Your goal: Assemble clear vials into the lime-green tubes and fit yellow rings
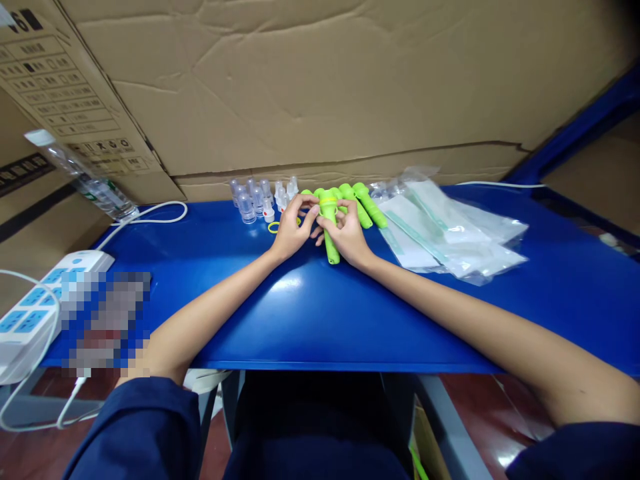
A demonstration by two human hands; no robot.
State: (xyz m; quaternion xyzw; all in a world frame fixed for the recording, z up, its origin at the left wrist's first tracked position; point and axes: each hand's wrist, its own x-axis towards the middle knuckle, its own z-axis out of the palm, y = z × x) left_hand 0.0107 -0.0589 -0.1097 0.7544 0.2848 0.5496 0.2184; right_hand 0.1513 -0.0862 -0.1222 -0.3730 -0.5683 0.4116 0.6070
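Flashlight (330, 212), green and mid-frame, looks light, stiff and perhaps slippery, probably best held by its slim near handle, while the fingers of the right hand (350, 235) grip its neck and those of the left hand (293, 230) close on its wide far head, other flashlights (373, 209) lying just behind.

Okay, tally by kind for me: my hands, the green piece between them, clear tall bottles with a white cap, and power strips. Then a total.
Hands: 2, left hand and right hand
Green piece between them: 1
White-capped bottle: 1
Power strip: 1
Total: 5
Other green parts, partly hidden, left out.
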